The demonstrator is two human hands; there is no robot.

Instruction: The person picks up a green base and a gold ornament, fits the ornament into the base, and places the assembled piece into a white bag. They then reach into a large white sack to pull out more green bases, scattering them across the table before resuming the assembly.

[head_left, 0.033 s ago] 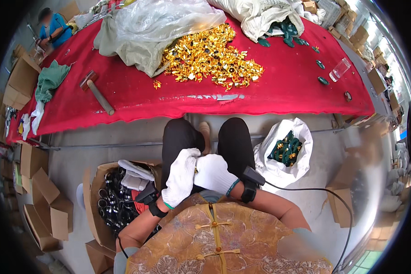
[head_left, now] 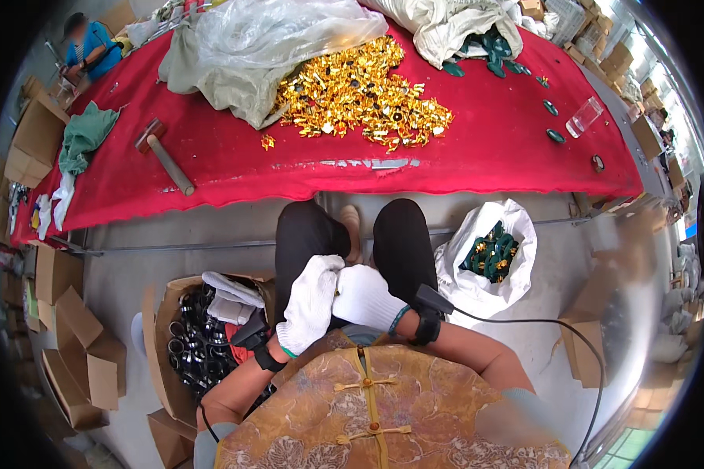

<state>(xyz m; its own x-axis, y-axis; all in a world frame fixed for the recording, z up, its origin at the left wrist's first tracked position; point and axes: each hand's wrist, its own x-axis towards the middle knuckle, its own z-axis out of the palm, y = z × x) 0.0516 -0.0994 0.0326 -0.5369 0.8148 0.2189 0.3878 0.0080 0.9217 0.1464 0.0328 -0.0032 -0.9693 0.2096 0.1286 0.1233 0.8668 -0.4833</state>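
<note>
Both hands wear white knitted gloves and meet above my lap, between my black-trousered knees. My left hand (head_left: 311, 303) is closed, its fingers pressed against the other glove. Curled in as well, my right hand (head_left: 370, 298) touches it from the right side. A tiny yellowish bit shows where the gloves meet, too small to name; the rest of what they hold is hidden. On the red-covered table (head_left: 235, 164) ahead lies a heap of shiny gold pieces (head_left: 360, 98). To my right, a white sack (head_left: 519, 285) holds green pieces with gold parts (head_left: 490, 254).
A carton (head_left: 160, 356) of black ring-shaped parts stands at my left, grey cloths (head_left: 231, 291) on its edge. A hammer (head_left: 168, 162), a clear glass (head_left: 583, 117) and a sack of green pieces (head_left: 489, 48) lie on the table. A cable (head_left: 559, 324) runs from my right wrist.
</note>
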